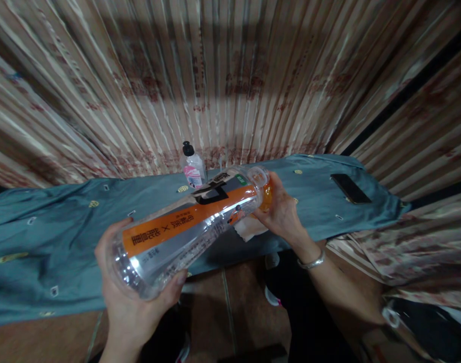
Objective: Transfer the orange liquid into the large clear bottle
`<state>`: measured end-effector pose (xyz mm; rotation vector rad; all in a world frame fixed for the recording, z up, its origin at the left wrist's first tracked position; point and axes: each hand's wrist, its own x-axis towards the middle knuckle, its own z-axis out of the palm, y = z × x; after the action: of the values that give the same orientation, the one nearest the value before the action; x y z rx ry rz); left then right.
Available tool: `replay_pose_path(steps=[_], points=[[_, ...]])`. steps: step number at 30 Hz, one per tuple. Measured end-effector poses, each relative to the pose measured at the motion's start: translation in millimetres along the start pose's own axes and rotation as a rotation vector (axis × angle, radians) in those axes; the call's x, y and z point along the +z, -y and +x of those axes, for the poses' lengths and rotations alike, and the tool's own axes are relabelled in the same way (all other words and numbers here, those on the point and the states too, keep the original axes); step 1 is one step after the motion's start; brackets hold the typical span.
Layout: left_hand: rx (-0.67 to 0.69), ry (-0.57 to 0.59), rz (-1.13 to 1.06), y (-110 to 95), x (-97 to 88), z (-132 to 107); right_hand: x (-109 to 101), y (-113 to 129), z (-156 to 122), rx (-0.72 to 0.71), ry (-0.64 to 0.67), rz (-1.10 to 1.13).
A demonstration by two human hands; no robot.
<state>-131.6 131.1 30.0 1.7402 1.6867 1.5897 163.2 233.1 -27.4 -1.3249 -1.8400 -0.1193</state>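
Note:
A large clear plastic bottle [192, 217] with an orange and silver label is tilted across the middle of the view, its mouth up and to the right. My left hand [132, 302] is wrapped around the base of the bottle, thumb along the near side. At the neck, my right hand [281, 209] is closed around a shiny orange cap-like piece [267, 196], right beside the bottle's mouth. Whether that piece is fixed to the neck or apart from it, I cannot tell. No liquid shows clearly inside the bottle.
A small clear bottle [193, 169] with a black top and pink label stands behind, on the teal cloth [71, 222]. A white tissue-like piece [251, 228] lies under the right hand. Further right is a dark phone [350, 188]. Pleated curtains [222, 91] hang close behind.

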Motion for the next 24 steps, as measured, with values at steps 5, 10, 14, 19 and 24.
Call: replay_pose_path(steps=[5, 10, 14, 19, 24], points=[[0.025, -0.001, 0.006, 4, -3.8, 2, 2, 0, 0, -0.001, -0.023, 0.002], [0.124, 0.092, 0.078, 11, -7.6, 4, 2, -2, 0, -0.007, -0.022, 0.013], [0.042, 0.006, 0.021, 5, -4.3, 2, 2, -2, 0, -0.024, -0.027, 0.014], [0.13, 0.08, 0.064, 11, -8.6, 4, 2, -1, 0, -0.007, -0.034, 0.004], [0.174, 0.054, 0.089, 22, -13.5, 6, 2, -1, -1, -0.006, -0.031, 0.015]])
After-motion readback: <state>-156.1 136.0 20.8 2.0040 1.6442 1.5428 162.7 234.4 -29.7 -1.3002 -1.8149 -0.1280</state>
